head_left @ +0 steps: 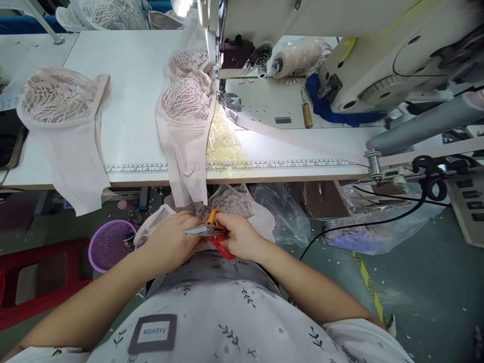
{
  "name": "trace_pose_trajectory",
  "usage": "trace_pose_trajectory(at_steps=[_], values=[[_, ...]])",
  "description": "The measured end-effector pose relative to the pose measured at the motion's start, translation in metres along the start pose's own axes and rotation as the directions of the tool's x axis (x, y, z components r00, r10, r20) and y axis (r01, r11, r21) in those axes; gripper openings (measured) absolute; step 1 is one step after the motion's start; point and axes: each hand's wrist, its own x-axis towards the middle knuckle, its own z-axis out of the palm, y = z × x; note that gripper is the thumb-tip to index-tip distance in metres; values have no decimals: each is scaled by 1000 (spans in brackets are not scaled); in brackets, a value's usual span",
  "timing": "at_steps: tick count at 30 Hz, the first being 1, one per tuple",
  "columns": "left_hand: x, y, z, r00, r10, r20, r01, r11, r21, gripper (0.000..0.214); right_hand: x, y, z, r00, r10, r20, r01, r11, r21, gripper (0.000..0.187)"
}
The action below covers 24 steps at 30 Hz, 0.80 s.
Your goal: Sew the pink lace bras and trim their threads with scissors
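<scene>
My right hand (242, 234) is closed around a pair of scissors (210, 230) with orange and red handles. The blades point left, toward my left hand (172, 242), and look slightly parted. Fingers curled, my left hand grips a pale pink lace bra (234, 201) that lies across my lap below the table edge. The exact spot of that grip is hidden behind the hand. Above, another lace bra (187, 106) lies at the sewing machine's needle, its lower part hanging over the table edge. A third bra piece (62, 116) is draped on the table at the left.
The sewing machine (363, 65) spans the upper right, with a pale strip (287, 136) feeding toward its needle. An awl (306, 113) lies on the machine bed. A purple basket (109, 247) and a red stool (45, 277) stand at left. A black cable (363, 224) hangs at right.
</scene>
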Motion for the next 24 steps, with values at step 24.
trace_pose_trajectory(at_steps=[24], values=[[14, -80, -9, 735, -370, 568, 676, 452, -581, 26, -44, 83, -43, 941, 298, -160, -280, 952, 124, 26]])
